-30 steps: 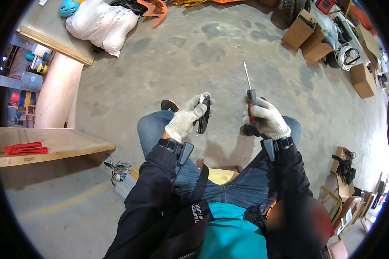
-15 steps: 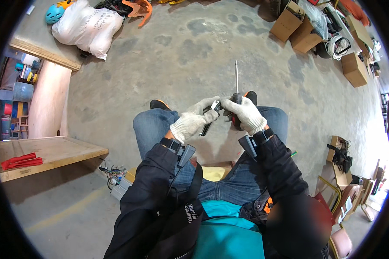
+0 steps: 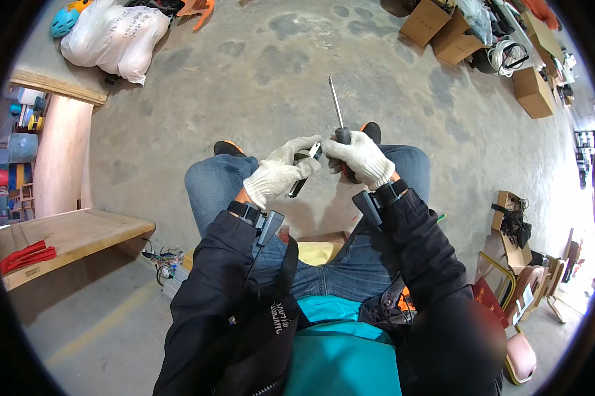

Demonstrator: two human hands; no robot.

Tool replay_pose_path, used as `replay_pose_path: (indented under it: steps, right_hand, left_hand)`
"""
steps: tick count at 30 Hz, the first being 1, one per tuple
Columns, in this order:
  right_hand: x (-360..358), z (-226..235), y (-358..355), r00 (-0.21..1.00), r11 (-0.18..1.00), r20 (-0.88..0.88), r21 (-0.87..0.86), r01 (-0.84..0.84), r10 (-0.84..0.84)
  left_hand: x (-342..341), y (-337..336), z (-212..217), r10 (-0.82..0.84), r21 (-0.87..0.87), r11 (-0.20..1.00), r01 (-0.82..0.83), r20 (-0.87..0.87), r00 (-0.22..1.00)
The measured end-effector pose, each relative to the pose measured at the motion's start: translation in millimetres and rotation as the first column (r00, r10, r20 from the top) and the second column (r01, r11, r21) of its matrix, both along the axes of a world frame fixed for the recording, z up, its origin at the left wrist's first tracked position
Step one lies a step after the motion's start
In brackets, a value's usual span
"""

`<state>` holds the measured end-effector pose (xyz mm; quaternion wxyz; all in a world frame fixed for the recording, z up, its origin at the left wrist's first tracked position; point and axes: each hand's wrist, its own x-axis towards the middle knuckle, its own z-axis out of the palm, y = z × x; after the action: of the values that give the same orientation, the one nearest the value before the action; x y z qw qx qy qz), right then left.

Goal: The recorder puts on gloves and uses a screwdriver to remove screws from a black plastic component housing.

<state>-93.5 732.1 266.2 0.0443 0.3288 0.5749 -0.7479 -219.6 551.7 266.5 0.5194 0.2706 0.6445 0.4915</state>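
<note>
And there was the tool (image 3: 298, 185), up in our left hand (image 3: 275, 169), between our knees (image 3: 406, 173) and above the floor (image 3: 258, 99)! Slim, long and dark it looked, black along the body, with a pale, shiny piece at its upper end poking out toward the other hand. It sat at a slant, lower end leaning left and toward us, its middle hidden by our fingers. What kind of tool it was, we couldn't tell.

Our left hand had it firmly, fingers curled in and nearly closed round it. Over to our right hand (image 3: 361, 158), and that one was wrapped round a screwdriver (image 3: 343, 134): black handle with a touch of red below, bright straight shaft tipped up and a little left, its end free in the air. Right fingertips came just beside the tool's pale end; whether they touched it, we couldn't say. White knitted gloves (image 3: 264, 183) on both hands!

Out wide, red strips (image 3: 27, 256) lay at the near left corner of the bench (image 3: 79, 228), a bulging white sack (image 3: 116, 43) slumped by the floor's far left edge, and brown boxes (image 3: 439, 30) lined the far right.
</note>
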Motion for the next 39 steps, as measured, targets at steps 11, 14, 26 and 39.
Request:
replay_pose_path:
  steps: [11,14,26,39]
  right_hand:
    - [0.6,2.8,3.5,0.995,0.992,0.035,0.07,-0.1,0.098]
    - [1.3,4.7,1.8,0.988,0.986,0.068,0.091,-0.143,0.137]
    - [-0.9,-0.7,2.1,0.999,0.998,-0.041,-0.058,0.009,-0.011]
    - [1.9,-5.1,8.0,0.992,0.993,-0.055,0.009,0.117,-0.117]
  left_hand:
    - [0.5,-2.1,-6.2,-0.016,0.01,1.0,0.015,0.051,0.999]
    - [-1.6,0.2,-10.1,0.015,0.085,0.996,-0.015,0.001,1.0]
    - [-4.9,2.8,-9.2,0.041,0.116,0.992,-0.047,0.053,0.998]
    - [-6.8,0.7,-23.3,0.108,0.086,0.99,-0.11,0.03,0.994]
